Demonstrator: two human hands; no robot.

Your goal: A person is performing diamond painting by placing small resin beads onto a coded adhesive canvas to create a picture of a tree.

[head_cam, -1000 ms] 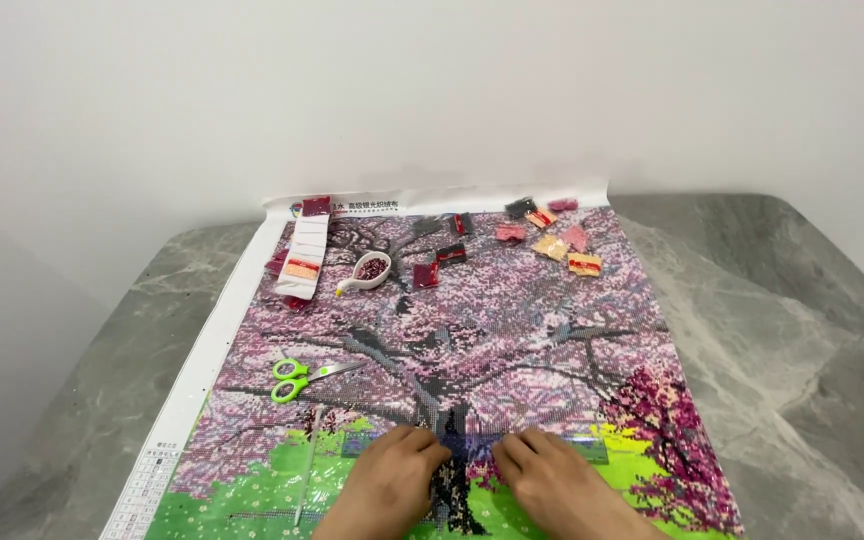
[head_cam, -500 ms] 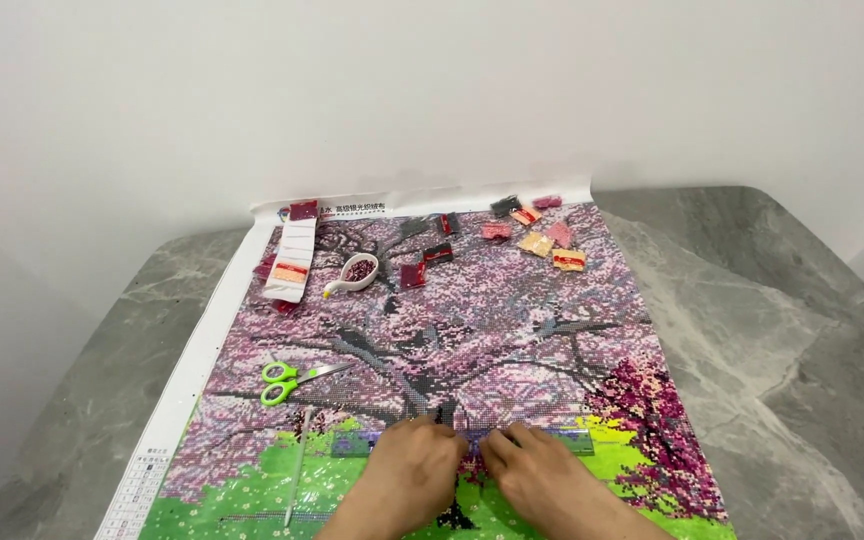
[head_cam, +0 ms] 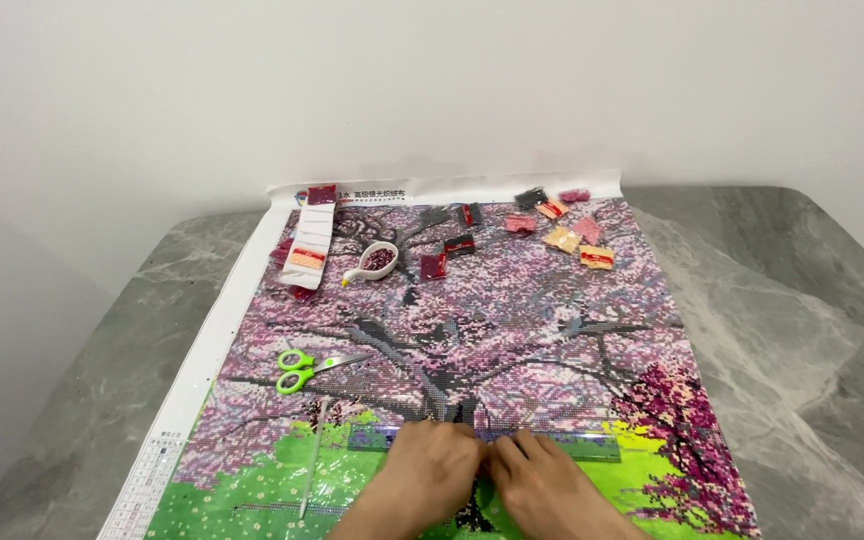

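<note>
Both hands (head_cam: 487,478) flat on canvas (head_cam: 512,330) — scissors (head_cam: 302,368) nearby.

pink blossom-tree canvas (head_cam: 512,330), lime green scissors (head_cam: 297,369), grey marbled table (head_cam: 792,330)

Hands closer together, left hand (head_cam: 432,470) now touching right hand (head_cam: 537,485)

The place looks like a room in a home, set up for hobby craft. A grey marble-patterned table (head_cam: 792,330) stands against a plain white wall (head_cam: 432,80). A large diamond-painting canvas (head_cam: 512,320) of a pink blossoming tree covers most of the table. Craft supplies lie on the canvas: small bead packets (head_cam: 572,240), a white bead tray (head_cam: 374,262), green-handled scissors (head_cam: 302,368) and a pen tool (head_cam: 314,455). No machinery or shop fittings show, only this one tidy craft layout.
</note>
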